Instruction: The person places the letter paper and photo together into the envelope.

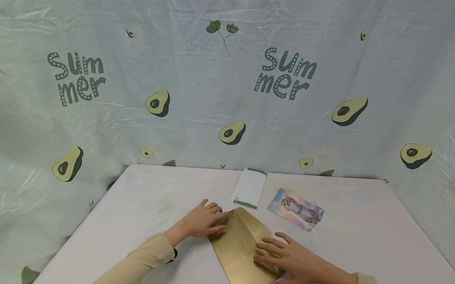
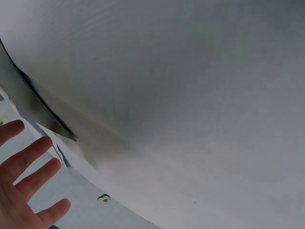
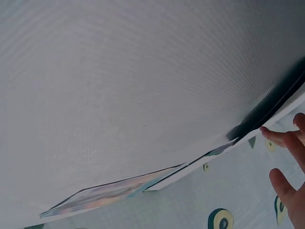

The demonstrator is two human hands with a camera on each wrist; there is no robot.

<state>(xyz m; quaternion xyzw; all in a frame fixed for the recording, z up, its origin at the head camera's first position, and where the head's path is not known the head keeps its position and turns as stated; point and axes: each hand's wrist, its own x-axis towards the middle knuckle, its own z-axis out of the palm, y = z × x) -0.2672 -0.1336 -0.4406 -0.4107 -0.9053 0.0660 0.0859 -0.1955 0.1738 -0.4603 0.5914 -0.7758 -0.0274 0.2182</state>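
Note:
A gold envelope point(image 1: 238, 255) lies at a slant on the white table in the head view, its flap point(image 1: 256, 230) along the upper right side. My left hand point(image 1: 203, 219) is at the envelope's left corner, thumb and a finger touching or just over its edge. In the left wrist view, the fingers point(image 2: 33, 167) of that hand are spread beside the envelope point(image 2: 28, 100). Over the flap's right end lies my right hand point(image 1: 288, 258), fingers spread and loosely bent. Whether its fingertips press the paper is hard to tell.
Behind the envelope, a white card with green-trimmed ends point(image 1: 250, 188) lies on the table point(image 1: 158, 185). To its right is a picture card of a kitten point(image 1: 297, 210). A curtain printed with avocados point(image 1: 217, 78) hangs behind and beside the table.

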